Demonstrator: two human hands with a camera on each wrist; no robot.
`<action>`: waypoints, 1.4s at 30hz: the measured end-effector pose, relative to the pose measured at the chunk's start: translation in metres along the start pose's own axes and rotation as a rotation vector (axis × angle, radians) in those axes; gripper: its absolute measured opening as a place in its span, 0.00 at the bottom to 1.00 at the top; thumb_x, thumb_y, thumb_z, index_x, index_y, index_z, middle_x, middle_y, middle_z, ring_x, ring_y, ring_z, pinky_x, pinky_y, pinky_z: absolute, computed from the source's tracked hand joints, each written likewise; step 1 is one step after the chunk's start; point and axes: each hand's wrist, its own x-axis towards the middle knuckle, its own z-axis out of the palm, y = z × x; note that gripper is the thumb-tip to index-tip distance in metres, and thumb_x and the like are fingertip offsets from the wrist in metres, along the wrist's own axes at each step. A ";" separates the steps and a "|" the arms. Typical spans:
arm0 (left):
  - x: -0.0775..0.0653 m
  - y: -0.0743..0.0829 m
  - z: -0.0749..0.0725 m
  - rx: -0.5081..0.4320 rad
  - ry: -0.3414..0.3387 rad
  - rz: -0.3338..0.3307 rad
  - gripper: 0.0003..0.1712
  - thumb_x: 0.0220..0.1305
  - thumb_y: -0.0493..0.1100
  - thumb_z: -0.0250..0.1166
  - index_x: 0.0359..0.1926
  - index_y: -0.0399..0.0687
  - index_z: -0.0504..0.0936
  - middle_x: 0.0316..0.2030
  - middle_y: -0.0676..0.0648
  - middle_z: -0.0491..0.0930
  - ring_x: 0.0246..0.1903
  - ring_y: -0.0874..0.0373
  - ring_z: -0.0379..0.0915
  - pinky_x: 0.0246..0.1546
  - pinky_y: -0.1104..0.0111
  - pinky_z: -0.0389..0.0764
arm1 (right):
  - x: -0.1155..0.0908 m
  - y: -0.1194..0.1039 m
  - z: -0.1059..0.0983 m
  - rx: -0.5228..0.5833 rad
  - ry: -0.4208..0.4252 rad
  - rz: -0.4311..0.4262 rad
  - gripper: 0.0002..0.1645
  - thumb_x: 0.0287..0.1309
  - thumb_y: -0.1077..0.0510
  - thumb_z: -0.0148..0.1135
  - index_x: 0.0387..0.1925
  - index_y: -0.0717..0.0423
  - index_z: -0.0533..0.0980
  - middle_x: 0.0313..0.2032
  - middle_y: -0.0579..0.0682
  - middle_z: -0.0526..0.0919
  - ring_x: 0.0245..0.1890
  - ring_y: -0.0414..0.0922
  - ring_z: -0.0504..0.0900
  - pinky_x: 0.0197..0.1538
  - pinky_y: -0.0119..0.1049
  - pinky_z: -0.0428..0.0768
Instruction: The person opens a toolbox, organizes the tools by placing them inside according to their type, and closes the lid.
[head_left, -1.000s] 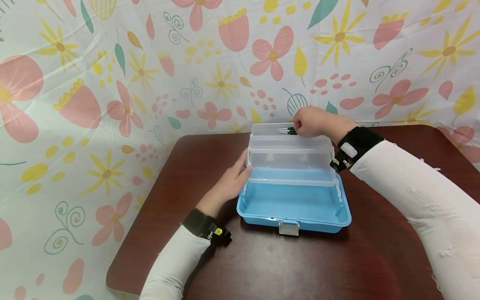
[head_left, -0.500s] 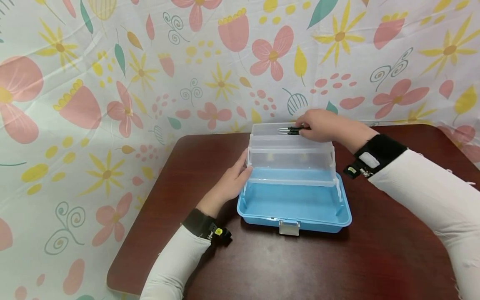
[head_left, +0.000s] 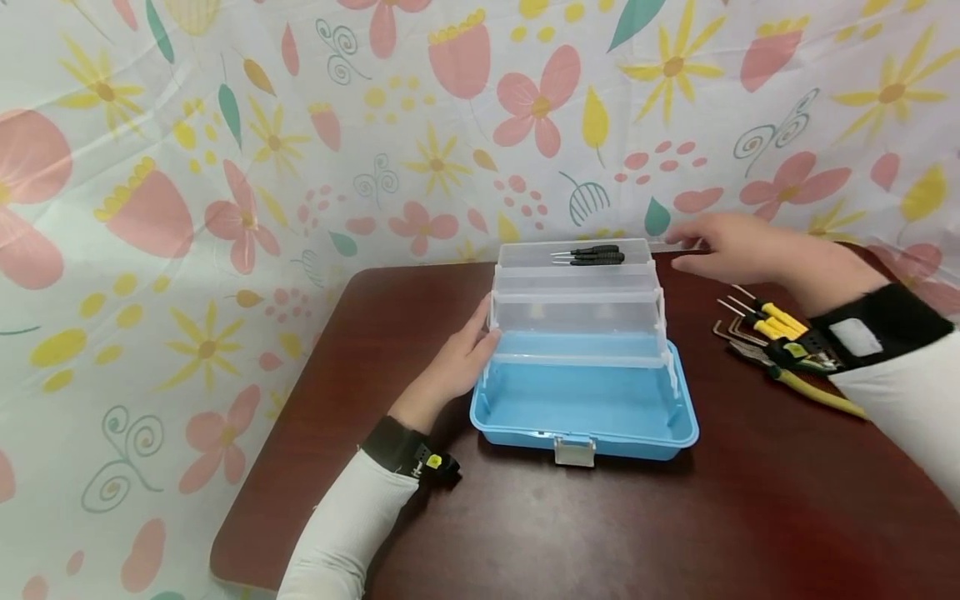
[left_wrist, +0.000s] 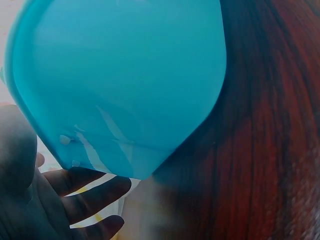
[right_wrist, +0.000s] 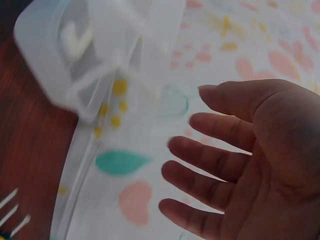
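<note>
A light blue toolbox (head_left: 585, 442) stands unfolded, its clear trays (head_left: 577, 315) stepped up toward the back. Several small black-handled screwdrivers (head_left: 597, 258) lie in the topmost tray. My left hand (head_left: 457, 360) rests at the box's left side, its fingers extended along the edge; in the left wrist view the fingers (left_wrist: 95, 202) reach behind the blue corner. My right hand (head_left: 738, 248) is in the air to the right of the trays, holding nothing. The right wrist view shows its fingers (right_wrist: 205, 157) spread and loosely bent, apart from the tray edge.
Right of the box lie yellow-handled screwdrivers (head_left: 776, 321), hex keys (head_left: 738, 335) and yellow-handled pliers (head_left: 817, 392), partly hidden under the right wrist's camera. A flowered cloth (head_left: 420, 100) hangs behind the dark red table (head_left: 540, 533).
My right hand has let go of the black screwdrivers in the top tray and moved right, uncovering tools on the table. My left hand stays at the box's side.
</note>
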 end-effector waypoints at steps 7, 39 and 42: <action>0.001 0.000 -0.002 -0.015 0.000 0.001 0.38 0.80 0.63 0.44 0.82 0.76 0.38 0.72 0.42 0.71 0.65 0.48 0.76 0.62 0.47 0.79 | -0.028 0.053 0.002 0.008 -0.025 0.100 0.27 0.68 0.51 0.65 0.59 0.67 0.78 0.47 0.62 0.87 0.44 0.55 0.86 0.47 0.54 0.82; -0.001 -0.002 0.000 -0.024 -0.004 -0.012 0.37 0.81 0.63 0.43 0.82 0.77 0.38 0.74 0.43 0.68 0.66 0.48 0.74 0.64 0.47 0.78 | -0.074 0.149 0.070 0.140 -0.145 0.315 0.33 0.69 0.50 0.64 0.59 0.76 0.74 0.55 0.79 0.77 0.54 0.75 0.75 0.51 0.69 0.74; -0.001 -0.001 0.000 -0.030 -0.009 -0.022 0.37 0.81 0.63 0.43 0.82 0.78 0.37 0.76 0.44 0.66 0.67 0.48 0.74 0.64 0.46 0.77 | -0.073 0.154 0.074 0.166 -0.153 0.328 0.32 0.66 0.50 0.66 0.57 0.76 0.74 0.52 0.77 0.79 0.49 0.70 0.79 0.49 0.65 0.77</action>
